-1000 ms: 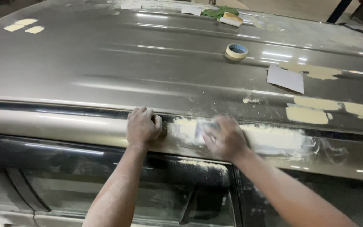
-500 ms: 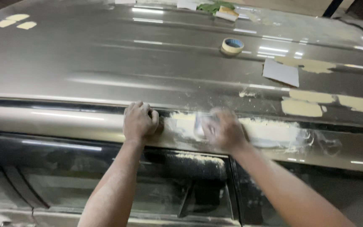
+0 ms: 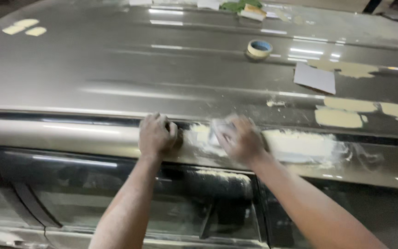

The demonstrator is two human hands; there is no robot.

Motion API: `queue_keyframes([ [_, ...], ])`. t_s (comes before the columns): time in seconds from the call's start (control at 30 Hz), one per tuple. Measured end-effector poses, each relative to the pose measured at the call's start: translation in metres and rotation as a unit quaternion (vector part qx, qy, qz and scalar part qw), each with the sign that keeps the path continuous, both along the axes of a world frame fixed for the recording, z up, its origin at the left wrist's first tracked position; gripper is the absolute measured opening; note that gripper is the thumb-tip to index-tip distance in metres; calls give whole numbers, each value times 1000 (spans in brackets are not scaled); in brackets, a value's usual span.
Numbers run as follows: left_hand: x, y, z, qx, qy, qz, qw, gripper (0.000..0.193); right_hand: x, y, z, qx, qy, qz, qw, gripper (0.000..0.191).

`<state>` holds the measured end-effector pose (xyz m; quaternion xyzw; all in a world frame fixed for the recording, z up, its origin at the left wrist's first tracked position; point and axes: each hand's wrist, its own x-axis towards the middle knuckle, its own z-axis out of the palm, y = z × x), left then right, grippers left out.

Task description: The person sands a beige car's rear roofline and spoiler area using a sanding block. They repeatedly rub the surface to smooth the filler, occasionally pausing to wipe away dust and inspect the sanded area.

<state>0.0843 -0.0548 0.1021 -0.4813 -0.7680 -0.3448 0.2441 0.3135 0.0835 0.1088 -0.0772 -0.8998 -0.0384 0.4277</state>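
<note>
Head view: right hand [image 3: 242,140], grip closed on a pale sanding pad [image 3: 217,131], presses it on white filler [image 3: 295,145] at the roof edge [image 3: 70,133]; left hand [image 3: 156,134] rests curled, empty, just beside.

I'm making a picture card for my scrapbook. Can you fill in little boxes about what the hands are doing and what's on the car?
Place: car roof, seen from above the side window
Left hand: resting on the roof edge
Right hand: pressing a pale sanding sheet on the whitish filler patch
On roof: masking tape roll, grey paper sheet, yellowish filler patches
Blur: right hand is blurred
</note>
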Motion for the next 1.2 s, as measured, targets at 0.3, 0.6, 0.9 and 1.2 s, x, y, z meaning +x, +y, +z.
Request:
queue_keyframes([
  [0.3,7,-4,-2,-33,-39,-7,999,21,38,-37,1,21,-8,14,1000,11],
  [0.6,5,-6,-2,-66,-47,-2,997,24,-6,7,16,25,-22,-36,999,15],
  [0.9,-3,-4,-7,-61,-69,-3,996,22,53,-23,-17,68,-21,-17,997,9],
  [1.2,3,-6,-11,-33,-44,-16,998,21,35,-8,-1,15,5,-53,998,15],
])
